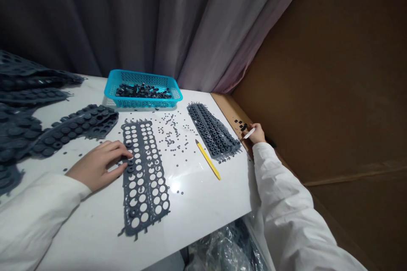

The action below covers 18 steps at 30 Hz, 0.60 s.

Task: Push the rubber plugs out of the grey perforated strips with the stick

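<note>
My left hand [103, 165] lies at the left edge of a dark grey rubber sheet [148, 156] punched with rows of round holes. Its thumb and bent fingers are apart, with the fingertips touching the sheet beside a few dark rings. A few holes have dark round pieces in them; white tabletop shows through most others. Far to the right, my right hand [258, 134] is closed around a slim white tool [249, 133], whose exact kind I cannot make out. Small black pieces [243, 127] lie by its fingers on a brown board [227, 108].
A blue basket [143, 102] holding small black parts stands at the back. Tiny dark discs [171, 135] are scattered mid-table. A yellow pen-like tool [208, 159] lies near a second studded sheet [213, 131]. Dark rubber strips [60, 135] pile up at left; clear plastic [222, 250] sits below the edge.
</note>
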{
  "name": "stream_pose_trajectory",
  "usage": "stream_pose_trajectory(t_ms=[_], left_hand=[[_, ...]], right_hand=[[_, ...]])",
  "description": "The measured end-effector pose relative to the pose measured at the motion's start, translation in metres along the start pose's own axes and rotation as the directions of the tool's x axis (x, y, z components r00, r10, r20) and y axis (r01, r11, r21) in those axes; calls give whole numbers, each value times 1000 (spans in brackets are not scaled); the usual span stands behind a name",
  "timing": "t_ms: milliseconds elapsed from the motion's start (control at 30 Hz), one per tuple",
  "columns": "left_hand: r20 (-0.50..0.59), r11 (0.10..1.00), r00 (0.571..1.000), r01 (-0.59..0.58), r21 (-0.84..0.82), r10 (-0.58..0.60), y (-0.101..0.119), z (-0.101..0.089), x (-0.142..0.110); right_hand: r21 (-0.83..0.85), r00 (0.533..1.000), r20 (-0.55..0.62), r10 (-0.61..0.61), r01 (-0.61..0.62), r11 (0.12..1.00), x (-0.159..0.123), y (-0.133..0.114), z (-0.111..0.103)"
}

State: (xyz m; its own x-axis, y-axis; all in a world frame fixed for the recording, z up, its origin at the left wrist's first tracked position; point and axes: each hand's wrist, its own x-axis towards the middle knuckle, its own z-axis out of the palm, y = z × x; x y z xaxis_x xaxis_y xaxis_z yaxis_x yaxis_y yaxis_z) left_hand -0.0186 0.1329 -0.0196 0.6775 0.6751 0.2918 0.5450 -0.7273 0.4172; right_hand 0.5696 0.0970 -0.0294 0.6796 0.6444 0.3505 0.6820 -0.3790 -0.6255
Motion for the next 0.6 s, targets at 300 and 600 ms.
stream_pose_trajectory(t_ms=[300,600], left_hand=[[26,999,999,34,5,-34,1,-1,0],[32,999,998,52,-13,-51,-1,1,0]], right_hand=[[38,999,-10,44,-43,998,19,-6,18],[38,996,-87,-17,21,999,20,-3,5]])
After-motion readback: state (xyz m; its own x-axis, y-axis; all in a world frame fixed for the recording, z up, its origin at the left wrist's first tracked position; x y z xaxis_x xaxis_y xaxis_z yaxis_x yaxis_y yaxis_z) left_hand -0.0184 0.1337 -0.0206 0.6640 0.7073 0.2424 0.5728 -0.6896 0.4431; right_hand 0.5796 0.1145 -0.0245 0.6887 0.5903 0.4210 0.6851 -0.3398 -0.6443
